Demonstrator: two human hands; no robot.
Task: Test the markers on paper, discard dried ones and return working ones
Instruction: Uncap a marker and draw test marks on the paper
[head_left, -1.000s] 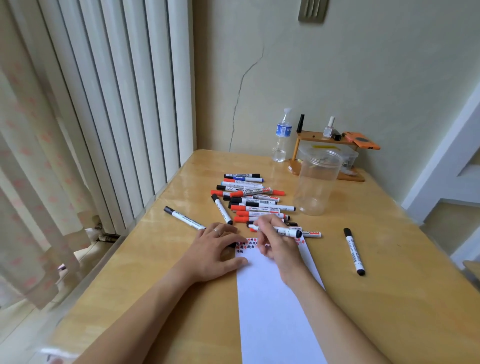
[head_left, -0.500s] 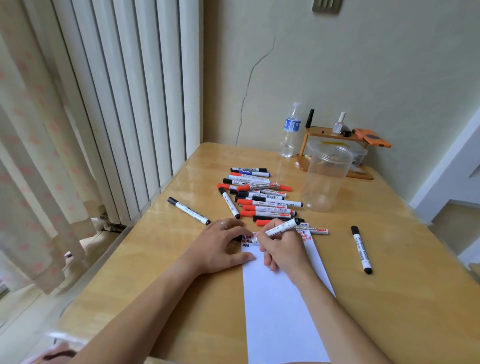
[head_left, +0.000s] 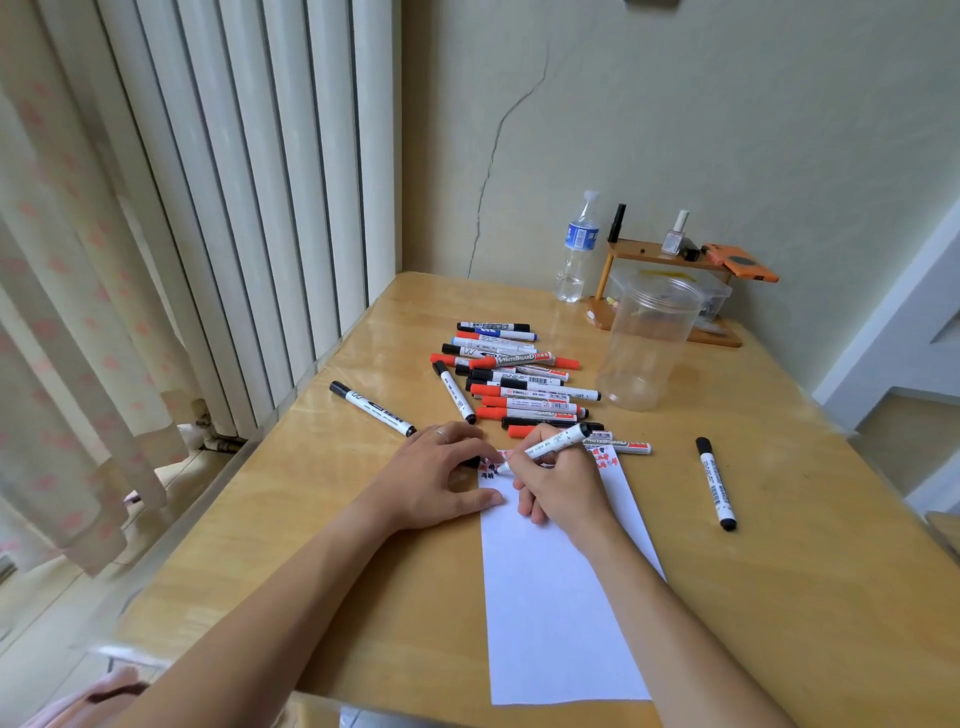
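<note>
We see a table (head_left: 779, 545) of pale wood with a smooth, glossy varnish that throws back light near the marker pile (head_left: 514, 379). Those markers look like smooth plastic, with printed white barrels and black, red or blue caps. Beside the pile, the jar (head_left: 647, 345) is clear, ribbed plastic. Just nearer us than the pile lies matt white paper (head_left: 550, 623). Behind the jar, a small shelf (head_left: 665, 260) looks like varnished wood, and the bottle (head_left: 576, 249) clear plastic.

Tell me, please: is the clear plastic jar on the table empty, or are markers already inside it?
Empty. The clear jar stands upright without a lid, and the table shows through its walls; no marker is inside.
</note>
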